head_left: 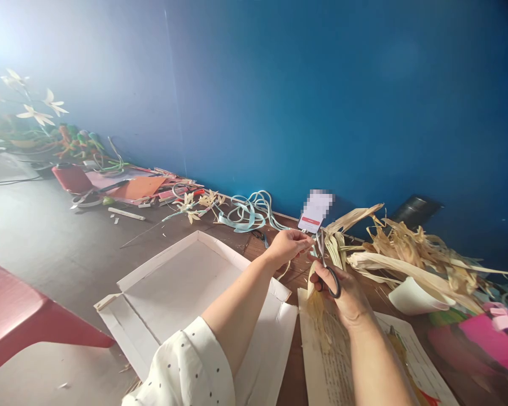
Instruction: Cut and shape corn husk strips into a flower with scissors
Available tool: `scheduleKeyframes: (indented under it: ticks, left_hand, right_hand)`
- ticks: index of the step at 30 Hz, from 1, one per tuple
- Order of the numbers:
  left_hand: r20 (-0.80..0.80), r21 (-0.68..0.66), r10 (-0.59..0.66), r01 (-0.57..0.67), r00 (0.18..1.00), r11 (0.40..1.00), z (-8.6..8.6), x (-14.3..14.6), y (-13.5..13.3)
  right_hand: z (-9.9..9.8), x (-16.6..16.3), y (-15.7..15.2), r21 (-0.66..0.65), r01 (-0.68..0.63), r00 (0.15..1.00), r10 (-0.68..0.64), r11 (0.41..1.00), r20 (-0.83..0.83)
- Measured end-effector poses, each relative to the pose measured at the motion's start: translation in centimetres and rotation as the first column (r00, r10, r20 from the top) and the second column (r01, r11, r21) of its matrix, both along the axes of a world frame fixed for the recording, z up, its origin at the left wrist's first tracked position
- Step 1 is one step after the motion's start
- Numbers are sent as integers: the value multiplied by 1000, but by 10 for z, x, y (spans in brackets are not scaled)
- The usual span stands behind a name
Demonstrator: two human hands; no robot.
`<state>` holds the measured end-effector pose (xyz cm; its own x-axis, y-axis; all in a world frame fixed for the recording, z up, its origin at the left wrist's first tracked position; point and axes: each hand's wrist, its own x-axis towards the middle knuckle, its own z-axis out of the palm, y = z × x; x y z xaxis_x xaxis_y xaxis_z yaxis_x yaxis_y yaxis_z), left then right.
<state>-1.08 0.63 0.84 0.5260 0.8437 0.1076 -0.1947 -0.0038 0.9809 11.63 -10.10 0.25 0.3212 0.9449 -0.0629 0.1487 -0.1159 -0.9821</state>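
Right hand (349,301) is wrapped around the black-handled scissors (320,248), blades pointing up toward the phone (313,213) at the blue wall (279,113). Left hand (285,248) has thumb and fingertips pinched together just beside the blades; cannot tell what, if anything, sits between them. A pale husk piece (311,280) shows beside the right hand, near the printed sheets (328,366). Dried husks (389,248) lie farther right; a white cardboard tray (173,276) lies left.

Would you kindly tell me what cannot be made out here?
All in the head view:
Left hand: anything it pinches is too small to identify.
Phone: pixelation hides its upper part.
Printed page: print too small; right hand covers some.
Pink stool: cut off by left edge.
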Motion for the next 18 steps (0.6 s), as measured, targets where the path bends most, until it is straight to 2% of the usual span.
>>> scheduleKeyframes:
  ticks: [6,13,18]
  left_hand:
    - [-61,61,3,1,998,998,0,-3,3]
    - [-133,91,35,-23,990,996,4,-4,1]
    - [-148,110,40,-23,988,994,4,-5,0]
  right_hand:
    - [-1,1,-2,-51,-37,999,37,998,0]
    - [-3,6,0,-9,-76,997,76,997,18]
    - [-2,4,1,-18,-49,998,50,999,28]
